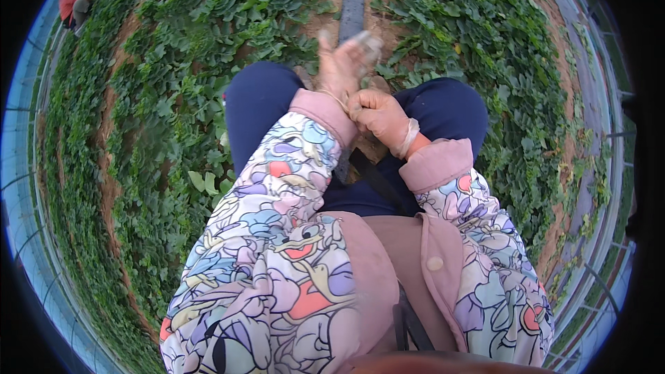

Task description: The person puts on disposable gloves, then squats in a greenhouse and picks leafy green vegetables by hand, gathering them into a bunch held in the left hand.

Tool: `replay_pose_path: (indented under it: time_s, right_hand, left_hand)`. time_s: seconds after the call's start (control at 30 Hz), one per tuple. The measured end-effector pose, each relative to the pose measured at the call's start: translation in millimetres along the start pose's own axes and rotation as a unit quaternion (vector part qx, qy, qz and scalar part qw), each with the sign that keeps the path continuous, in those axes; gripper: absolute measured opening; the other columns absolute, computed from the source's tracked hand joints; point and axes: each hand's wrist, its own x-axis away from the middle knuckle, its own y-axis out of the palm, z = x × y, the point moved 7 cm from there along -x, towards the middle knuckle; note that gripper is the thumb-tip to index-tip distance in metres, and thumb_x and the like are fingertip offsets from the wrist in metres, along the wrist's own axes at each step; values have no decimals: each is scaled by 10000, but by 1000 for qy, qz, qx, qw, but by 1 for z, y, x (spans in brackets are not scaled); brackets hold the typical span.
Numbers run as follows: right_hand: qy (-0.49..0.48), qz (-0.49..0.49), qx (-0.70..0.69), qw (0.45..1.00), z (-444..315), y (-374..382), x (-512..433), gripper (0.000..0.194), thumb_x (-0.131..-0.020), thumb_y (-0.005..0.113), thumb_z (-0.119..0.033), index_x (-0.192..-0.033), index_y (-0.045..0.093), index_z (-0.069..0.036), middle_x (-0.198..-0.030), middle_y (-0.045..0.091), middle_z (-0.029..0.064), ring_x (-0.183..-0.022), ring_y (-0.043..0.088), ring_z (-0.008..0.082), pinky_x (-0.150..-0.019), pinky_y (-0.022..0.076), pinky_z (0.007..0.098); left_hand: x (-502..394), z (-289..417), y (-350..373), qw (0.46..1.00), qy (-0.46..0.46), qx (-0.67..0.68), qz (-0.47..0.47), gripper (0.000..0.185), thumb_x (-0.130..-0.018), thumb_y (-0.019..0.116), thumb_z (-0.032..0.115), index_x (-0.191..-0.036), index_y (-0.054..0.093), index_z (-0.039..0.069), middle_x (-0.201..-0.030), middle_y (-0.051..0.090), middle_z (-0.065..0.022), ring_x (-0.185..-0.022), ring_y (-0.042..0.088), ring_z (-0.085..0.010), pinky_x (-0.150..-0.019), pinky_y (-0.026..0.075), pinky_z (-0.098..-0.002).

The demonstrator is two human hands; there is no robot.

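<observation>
My left hand (340,62) is raised between my knees with its fingers spread, and nothing lies in it. A thin translucent disposable glove covers it, whitish at the fingertips and blurred there. Just below, my right hand (379,117) pinches the glove cuff (337,97) at my left wrist. The right hand wears a similar glove, its cuff (410,137) bunched around the wrist. Both wrists come out of the pink turned-back cuffs of a jacket with printed cartoon ducks.
Low leafy vines (192,52) cover the ground on both sides. A dark flat strip (353,0) runs ahead over bare soil. My knees (444,109) flank my hands. At far left, a person in red (72,0) crouches among plants. Greenhouse framing (618,166) curves along the right side.
</observation>
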Motion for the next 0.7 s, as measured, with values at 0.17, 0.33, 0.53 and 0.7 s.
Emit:
replay_pose_path:
  time_s: [0.17,0.33,0.53,0.7]
  right_hand:
    - [-136,108,9,985,-55,-24,19,133,-855,604,-2,-986,622,-15,-858,603,-21,-748,522,55,-702,436,202]
    - [-58,69,278,956,-114,-102,-50,123,-878,633,-126,-920,632,-10,-808,624,-14,-780,550,54,-753,470,230]
    - [218,118,374,894,-14,-246,-250,442,-871,626,-397,-1025,640,17,-871,648,47,-632,536,130,-609,462,298]
    - [390,109,491,771,132,-304,-328,668,-829,560,-577,-1062,645,43,-978,666,167,-786,641,290,-735,498,393]
  left_hand:
    - [57,146,27,895,360,-242,101,906,-847,251,771,-1236,559,14,-1334,505,-196,-1298,406,-324,-1127,208,-450]
    - [118,255,-5,780,515,-353,43,638,-934,336,601,-1189,612,85,-1252,587,-162,-1194,536,-266,-1098,304,-439]
    - [100,160,-266,867,-66,-319,377,562,-893,518,507,-1211,610,53,-1235,607,-138,-1148,563,-262,-1047,358,-412]
    - [185,75,-366,763,-374,-275,449,555,-891,522,503,-1203,612,53,-1226,610,-137,-1142,565,-260,-1042,362,-410]
